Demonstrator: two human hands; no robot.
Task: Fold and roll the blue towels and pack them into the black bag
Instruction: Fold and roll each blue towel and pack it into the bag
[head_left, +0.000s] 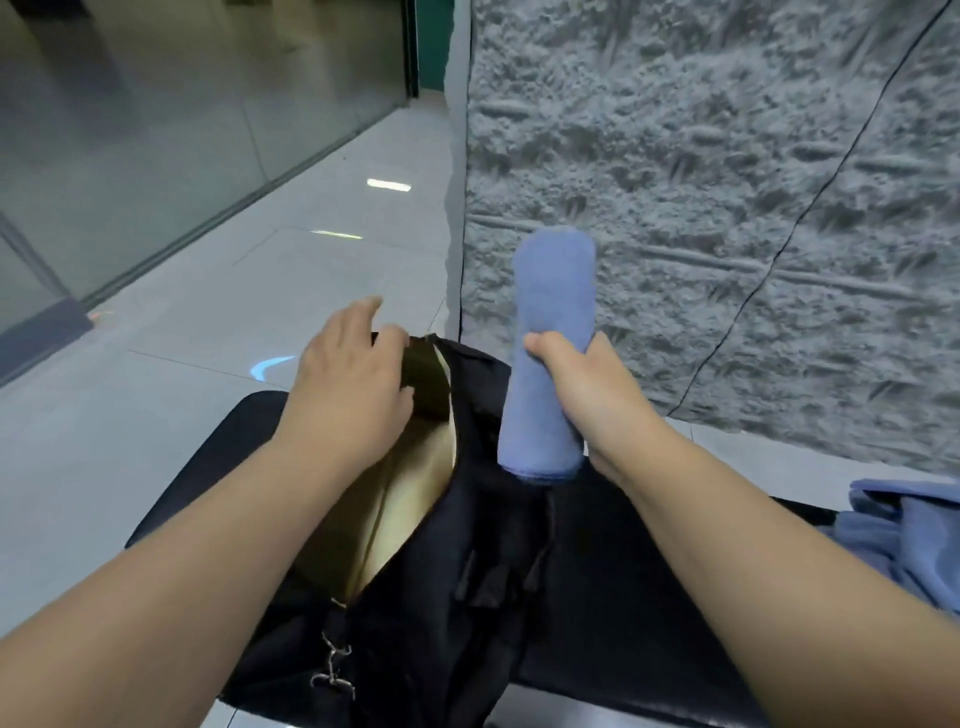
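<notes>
right hand (587, 395): fist closed around rolled blue towel (550, 353), upright | left hand (353, 384): fingers relaxed, resting on opening edge of black bag (467, 597) | loose towels (904, 540): right of right forearm

- Left hand (353, 384): bare, ungloved; no ring, band or other marking visible on the back or knuckles.
- Right hand (587, 395): bare, ungloved; thumb and knuckles free of rings.
- Left forearm (208, 551): uncovered from the wrist down to the lower frame edge; no sleeve, cuff, watch or bracelet in view.
- Right forearm (753, 545): likewise uncovered from wrist to frame edge; no sleeve or wristwear in view.
- Clothing: none within the frame; only hands and forearms shown, both widened toward the lower corners by the wide-angle lens.
</notes>
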